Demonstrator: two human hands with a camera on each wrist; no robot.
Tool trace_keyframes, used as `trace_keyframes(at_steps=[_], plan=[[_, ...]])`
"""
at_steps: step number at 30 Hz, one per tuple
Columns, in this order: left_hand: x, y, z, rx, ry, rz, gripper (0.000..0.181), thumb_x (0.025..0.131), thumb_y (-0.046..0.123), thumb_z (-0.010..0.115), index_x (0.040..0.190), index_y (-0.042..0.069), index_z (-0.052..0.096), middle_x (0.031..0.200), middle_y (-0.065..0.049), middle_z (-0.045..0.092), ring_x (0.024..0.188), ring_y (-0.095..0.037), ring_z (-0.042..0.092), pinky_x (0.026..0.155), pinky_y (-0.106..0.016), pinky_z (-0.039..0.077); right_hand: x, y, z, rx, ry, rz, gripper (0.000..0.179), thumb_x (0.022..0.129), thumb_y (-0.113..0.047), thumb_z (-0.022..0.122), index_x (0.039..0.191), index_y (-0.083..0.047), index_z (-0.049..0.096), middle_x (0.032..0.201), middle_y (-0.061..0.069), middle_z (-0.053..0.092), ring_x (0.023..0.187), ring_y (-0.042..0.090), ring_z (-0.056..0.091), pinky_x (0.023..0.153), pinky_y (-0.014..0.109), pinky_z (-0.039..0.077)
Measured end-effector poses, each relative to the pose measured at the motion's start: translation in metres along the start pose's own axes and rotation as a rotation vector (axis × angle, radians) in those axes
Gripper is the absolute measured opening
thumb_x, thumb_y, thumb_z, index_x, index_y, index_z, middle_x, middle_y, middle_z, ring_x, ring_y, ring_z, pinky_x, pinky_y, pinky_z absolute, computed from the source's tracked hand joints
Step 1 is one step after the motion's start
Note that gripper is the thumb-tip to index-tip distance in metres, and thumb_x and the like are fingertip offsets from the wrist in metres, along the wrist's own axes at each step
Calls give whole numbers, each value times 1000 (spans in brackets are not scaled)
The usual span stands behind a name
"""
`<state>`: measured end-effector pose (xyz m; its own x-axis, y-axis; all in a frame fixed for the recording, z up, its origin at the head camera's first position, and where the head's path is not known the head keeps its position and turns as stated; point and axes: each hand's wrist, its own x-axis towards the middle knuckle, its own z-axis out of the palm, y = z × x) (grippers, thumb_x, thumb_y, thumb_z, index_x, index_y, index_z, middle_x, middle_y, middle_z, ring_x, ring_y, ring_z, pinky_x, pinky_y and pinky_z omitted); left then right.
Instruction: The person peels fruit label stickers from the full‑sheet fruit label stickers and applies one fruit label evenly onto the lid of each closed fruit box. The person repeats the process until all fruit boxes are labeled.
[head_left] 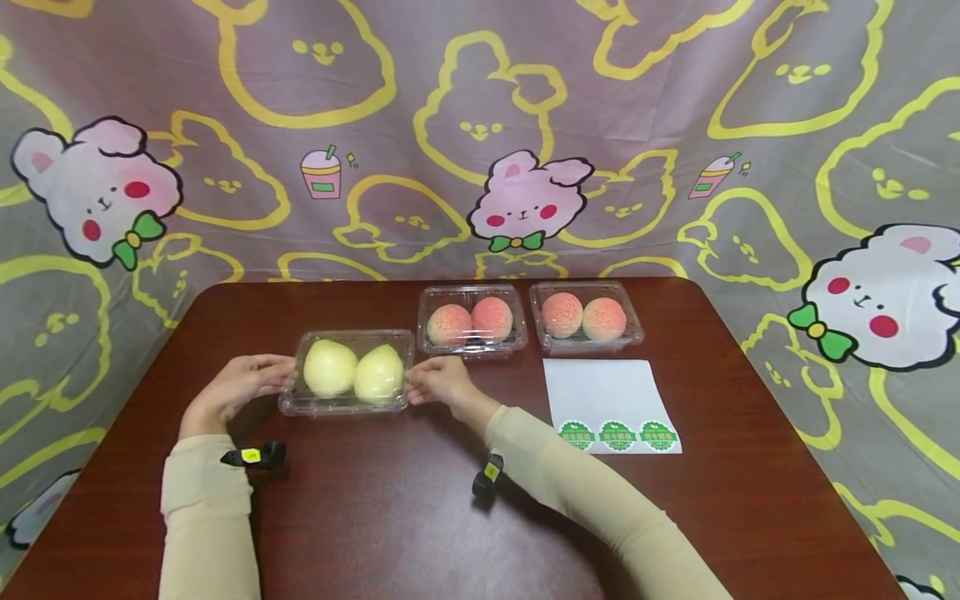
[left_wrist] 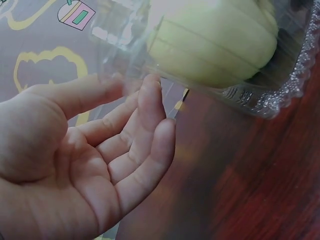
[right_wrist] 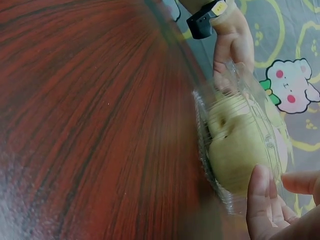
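Note:
A clear plastic clamshell box (head_left: 347,408) with two pale yellow, pear-like fruits (head_left: 330,368) is held between both hands at the left of the table. My left hand (head_left: 242,388) pinches its left end; in the left wrist view the thumb and fingertips (left_wrist: 151,92) meet at the box's edge. At the opposite end, my right hand (head_left: 448,385) grips the side, with a fingertip (right_wrist: 259,180) against the plastic in the right wrist view. The lid lies over the fruits.
Two more clear boxes, one in the middle (head_left: 472,346) and one on the right (head_left: 588,340), stand at the back, each with two pink-red peaches. A white sheet (head_left: 603,396) with several green round stickers lies in front of them. Patterned cloth (head_left: 405,125) hangs behind the brown table (head_left: 390,517).

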<state>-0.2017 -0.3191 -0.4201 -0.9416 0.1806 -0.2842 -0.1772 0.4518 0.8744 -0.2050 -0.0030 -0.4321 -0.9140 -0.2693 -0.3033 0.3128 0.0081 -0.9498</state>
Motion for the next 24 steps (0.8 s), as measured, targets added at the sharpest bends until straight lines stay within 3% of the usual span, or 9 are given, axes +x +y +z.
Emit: trace_keyframes(at_steps=[10,16,19,24], plan=[[-3,2,-1,-2,-34,-4,57,99,23,53,134,-20,38,88,20,65,82,5,65,78,-17,56,-1,-4,-2,-41,-10,19,22,89,2,59,105,18,63,62,4,63,49,7,60,57,26,59],[-7,5,-1,20,-60,-26,59,98,26,55,133,-19,40,88,18,66,82,2,66,78,-18,57,-4,-7,-5,-80,-37,39,22,88,2,60,104,17,63,88,32,70,50,8,61,61,28,60],[-9,4,-1,20,-77,-33,60,98,27,55,133,-19,40,87,17,66,82,1,66,78,-19,57,-7,-7,-7,-90,-52,58,22,88,2,60,105,17,63,100,36,68,51,8,62,60,26,59],[-13,3,0,15,-100,-26,59,98,26,55,132,-20,40,87,16,67,82,0,66,78,-18,57,-9,-6,-11,-113,-79,69,22,87,4,61,104,16,64,99,34,69,52,9,63,60,26,59]])
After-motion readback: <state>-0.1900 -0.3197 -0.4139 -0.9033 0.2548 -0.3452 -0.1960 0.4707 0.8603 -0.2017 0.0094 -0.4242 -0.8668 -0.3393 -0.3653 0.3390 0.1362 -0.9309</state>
